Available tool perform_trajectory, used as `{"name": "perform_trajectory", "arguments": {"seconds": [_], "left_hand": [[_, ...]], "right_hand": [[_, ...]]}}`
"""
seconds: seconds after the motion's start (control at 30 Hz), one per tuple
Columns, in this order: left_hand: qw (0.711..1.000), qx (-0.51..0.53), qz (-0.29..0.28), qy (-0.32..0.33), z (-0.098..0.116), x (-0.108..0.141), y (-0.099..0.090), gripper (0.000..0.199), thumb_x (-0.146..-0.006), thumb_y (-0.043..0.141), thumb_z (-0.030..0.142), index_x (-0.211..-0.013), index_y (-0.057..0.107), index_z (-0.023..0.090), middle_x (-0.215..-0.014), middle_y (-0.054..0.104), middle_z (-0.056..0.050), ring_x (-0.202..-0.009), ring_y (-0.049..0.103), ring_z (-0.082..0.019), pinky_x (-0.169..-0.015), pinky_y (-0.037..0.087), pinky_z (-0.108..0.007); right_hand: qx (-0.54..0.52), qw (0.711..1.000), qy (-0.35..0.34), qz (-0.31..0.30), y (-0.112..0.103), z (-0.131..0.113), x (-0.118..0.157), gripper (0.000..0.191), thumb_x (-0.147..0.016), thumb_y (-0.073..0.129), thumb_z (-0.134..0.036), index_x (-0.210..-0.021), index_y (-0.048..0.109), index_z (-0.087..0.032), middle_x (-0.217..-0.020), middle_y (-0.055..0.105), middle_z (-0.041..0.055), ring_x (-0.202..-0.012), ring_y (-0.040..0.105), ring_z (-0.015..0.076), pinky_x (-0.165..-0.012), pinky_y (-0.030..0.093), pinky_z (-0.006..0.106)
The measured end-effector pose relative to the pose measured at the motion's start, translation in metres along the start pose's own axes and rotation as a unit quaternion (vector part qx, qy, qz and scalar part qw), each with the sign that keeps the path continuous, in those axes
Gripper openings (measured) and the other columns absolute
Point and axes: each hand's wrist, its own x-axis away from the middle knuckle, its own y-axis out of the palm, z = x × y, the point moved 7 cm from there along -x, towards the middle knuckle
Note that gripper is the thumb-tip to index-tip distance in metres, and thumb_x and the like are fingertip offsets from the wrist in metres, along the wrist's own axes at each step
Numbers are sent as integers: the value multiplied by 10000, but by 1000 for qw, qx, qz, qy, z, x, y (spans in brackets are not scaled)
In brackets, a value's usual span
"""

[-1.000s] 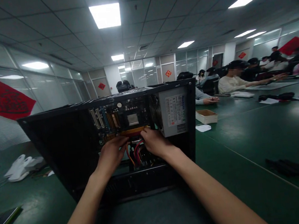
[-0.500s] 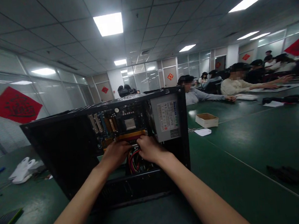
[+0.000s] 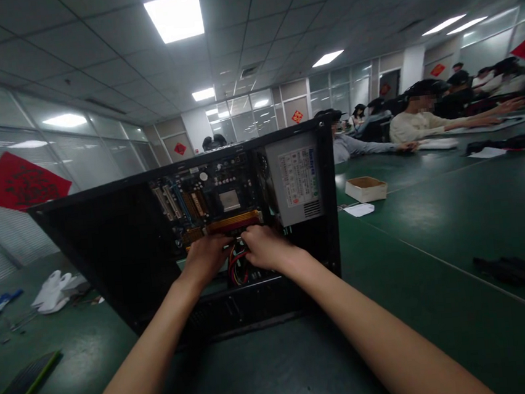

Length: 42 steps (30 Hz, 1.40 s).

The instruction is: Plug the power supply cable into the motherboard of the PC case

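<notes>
A black computer case (image 3: 185, 162) stands on the green table, its side uncovered toward me. Inside are a motherboard (image 3: 212, 186) and a grey power supply (image 3: 299, 181) at the upper right. Both hands reach in below the yellow and red memory slots (image 3: 234, 222). My left hand (image 3: 207, 255) and my right hand (image 3: 267, 246) are closed, fingertips almost meeting at the board's lower edge. Between them they pinch a small cable connector (image 3: 237, 240), mostly covered by fingers. Red, yellow and black wires (image 3: 238, 267) loop down from it.
An open cardboard box (image 3: 366, 189) and a white paper (image 3: 360, 210) lie right of the case. Farther right is a black cloth-like item (image 3: 518, 271). A green-edged black panel (image 3: 24, 393) and white bags (image 3: 53, 293) lie left. People (image 3: 426, 113) sit across the table.
The camera view has tilted down and the case appears slightly more slanted. Both hands stay at the same spot at the board's lower edge, fingers still closed.
</notes>
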Motion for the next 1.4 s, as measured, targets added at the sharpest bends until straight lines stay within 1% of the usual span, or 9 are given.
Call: {"name": "perform_trajectory", "arguments": {"seconds": [0.13,0.27,0.37,0.47,0.63,0.83,0.93,1.2,1.4], "left_hand": [[999,-28,-9,28,4,1,3,275,-962,501,328,-1070,748,272,-1052,745,-65,-950,702,-260,-712,495,-310],[997,-47,16,57,14,7,-4,290,-966,499,322,-1176,686,251,-1036,736,-69,-939,700,-259,-673,471,-299],[997,-32,37,55,16,10,-10,339,-987,471,329,-1286,616,263,-1058,734,-62,-943,698,-248,-696,474,-299],[997,-4,45,55,15,11,-11,317,-1000,451,337,-1236,657,285,-1077,733,-47,-963,696,-234,-738,486,-297],[997,24,53,48,9,10,-9,387,-986,488,320,-1362,575,300,-1173,708,-49,-1021,684,-242,-782,505,-310],[995,84,50,24,3,9,-7,318,-979,492,314,-1235,674,269,-1171,715,-35,-1071,667,-221,-859,498,-296],[998,58,21,-5,-1,7,-2,307,-969,497,305,-1207,686,265,-1162,722,-35,-1055,673,-228,-843,501,-303],[999,-44,3,24,12,7,-1,298,-958,479,258,-1156,700,235,-1083,726,-79,-962,688,-264,-708,491,-328],[997,-68,-18,23,17,5,-2,299,-972,455,254,-1134,705,229,-1059,722,-86,-934,690,-273,-662,475,-330]], "right_hand": [[4,1000,-7,8,-1,-2,1,233,-825,578,-187,-1022,688,-127,-1076,682,148,-998,673,275,-805,513,321],[1,1000,5,7,-1,-1,1,244,-824,557,-161,-1024,690,-119,-1074,680,151,-984,672,270,-803,506,321],[-14,999,31,25,-5,4,-1,253,-826,556,-156,-1042,680,-112,-1094,671,144,-1008,655,259,-841,493,313],[-27,997,67,39,-9,11,-1,242,-836,547,-150,-1040,669,-110,-1113,655,139,-1034,634,244,-862,480,303],[-43,995,72,50,-10,13,-2,243,-827,566,-157,-1041,676,-120,-1120,656,133,-1033,625,235,-847,474,299],[-68,989,119,52,-6,21,-4,217,-807,572,-161,-969,712,-124,-1063,694,130,-995,642,234,-800,477,286],[-68,989,118,54,-5,21,-5,233,-800,579,-175,-983,715,-127,-1087,692,134,-1003,640,244,-806,481,299],[-32,995,87,38,4,18,-4,222,-798,589,-187,-972,707,-117,-1071,697,151,-994,655,256,-805,477,299],[-2,998,70,2,10,14,-3,218,-822,590,-209,-989,701,-124,-1067,699,153,-1001,660,259,-810,477,295]]}}
